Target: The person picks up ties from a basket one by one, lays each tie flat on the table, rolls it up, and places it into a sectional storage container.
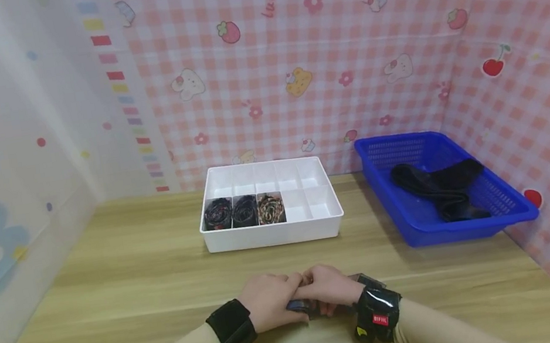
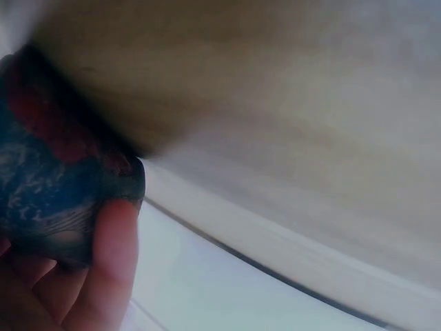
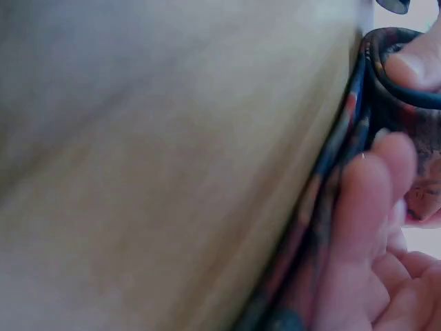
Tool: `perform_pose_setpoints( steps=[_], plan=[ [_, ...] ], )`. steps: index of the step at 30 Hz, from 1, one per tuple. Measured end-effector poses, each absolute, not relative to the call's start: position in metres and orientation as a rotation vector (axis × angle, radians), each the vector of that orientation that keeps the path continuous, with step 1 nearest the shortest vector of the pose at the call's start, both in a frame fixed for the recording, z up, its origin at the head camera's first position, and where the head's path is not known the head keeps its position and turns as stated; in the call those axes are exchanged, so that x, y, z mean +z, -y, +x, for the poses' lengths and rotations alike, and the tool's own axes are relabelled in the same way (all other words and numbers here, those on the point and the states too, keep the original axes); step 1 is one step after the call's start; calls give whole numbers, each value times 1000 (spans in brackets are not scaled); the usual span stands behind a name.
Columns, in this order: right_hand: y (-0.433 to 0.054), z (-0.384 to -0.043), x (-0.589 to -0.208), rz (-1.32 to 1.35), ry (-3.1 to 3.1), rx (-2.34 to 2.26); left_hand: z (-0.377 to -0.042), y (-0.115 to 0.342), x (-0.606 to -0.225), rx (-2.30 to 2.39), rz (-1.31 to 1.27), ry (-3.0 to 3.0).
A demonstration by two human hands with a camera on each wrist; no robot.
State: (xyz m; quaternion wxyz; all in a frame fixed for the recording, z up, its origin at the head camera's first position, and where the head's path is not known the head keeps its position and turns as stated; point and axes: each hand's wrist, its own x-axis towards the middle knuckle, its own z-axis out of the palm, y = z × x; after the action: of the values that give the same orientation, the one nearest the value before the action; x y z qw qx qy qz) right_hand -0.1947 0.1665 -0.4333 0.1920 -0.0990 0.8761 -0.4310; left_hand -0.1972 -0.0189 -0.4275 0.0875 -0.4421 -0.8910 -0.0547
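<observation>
A dark patterned cloth strip (image 3: 318,196) with red and blue tones runs in folded layers into a tight roll (image 1: 297,305) at its end. My left hand (image 1: 270,301) grips this roll, its fingertips (image 2: 116,238) against the roll's side in the left wrist view. Close against it, my right hand (image 1: 329,286) holds the strip where it meets the roll, with bent fingers (image 3: 365,200) along the cloth. In the right wrist view a thumb presses on the coiled end. Both hands are low over the table, partly hiding the cloth in the head view.
Behind the hands stands a white divided tray (image 1: 271,235). Its front row holds two dark rolls (image 1: 218,214) and a tan patterned roll (image 1: 271,209). At the right, a blue basket (image 1: 467,230) contains black cloth (image 1: 431,181). Printed curtains (image 1: 268,125) hang around the wooden table (image 1: 127,288).
</observation>
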Motion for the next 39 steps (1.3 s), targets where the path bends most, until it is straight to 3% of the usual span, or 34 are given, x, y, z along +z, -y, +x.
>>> perform_pose_setpoints(
  steps=[13,23,31,39],
  plan=[
    [-159,-199,-437,-406,-2468,-1307,-206,5,-419,-157,-1324,2853],
    [-158,-208,-434,-408,-2490,-1153,-201,44,-422,-492,-1258,2909],
    [-160,-197,-430,-301,-2282,-1278,-193,47,-419,-463,-1184,2886],
    [-160,-213,-425,-422,-2347,-1206,-193,51,-412,-659,-1115,2889]
  ],
)
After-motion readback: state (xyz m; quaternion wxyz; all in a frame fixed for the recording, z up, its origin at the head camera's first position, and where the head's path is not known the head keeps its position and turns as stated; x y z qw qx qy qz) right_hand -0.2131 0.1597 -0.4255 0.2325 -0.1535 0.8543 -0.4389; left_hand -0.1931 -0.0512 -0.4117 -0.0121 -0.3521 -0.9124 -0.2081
